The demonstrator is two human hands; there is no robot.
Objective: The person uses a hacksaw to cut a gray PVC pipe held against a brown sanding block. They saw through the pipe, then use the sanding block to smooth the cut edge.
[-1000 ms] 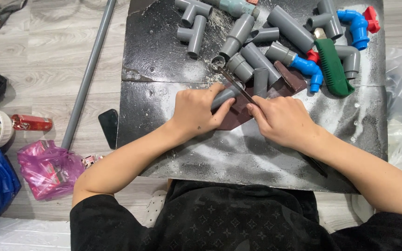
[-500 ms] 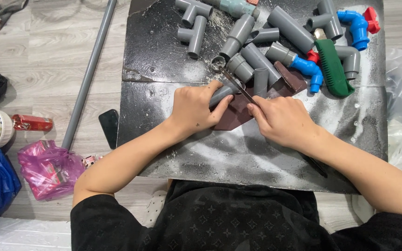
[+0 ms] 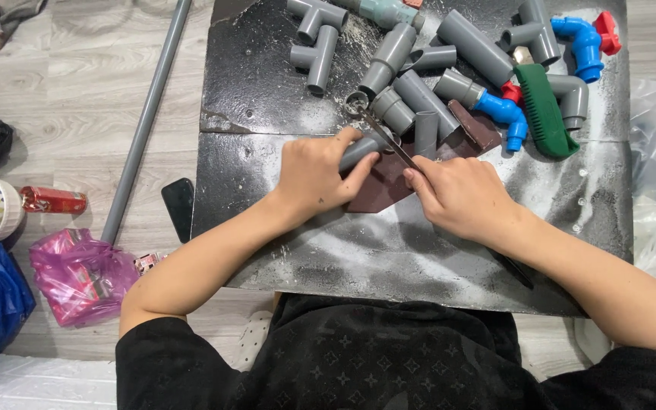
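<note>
Short grey pipe piece (image 3: 364, 147): clamped in left hand (image 3: 314, 173) on bench (image 3: 419, 243); right hand (image 3: 461, 197) beside it grips, apparently, a thin blade (image 3: 385, 137).

Down on the floor at the left, a pink bag (image 3: 77, 275) lies crumpled, with a small printed packet (image 3: 148, 263) just beside it. Above sits a red can (image 3: 53, 200) on its side. A dark phone (image 3: 178, 206) lies screen-off against the black board.
</note>
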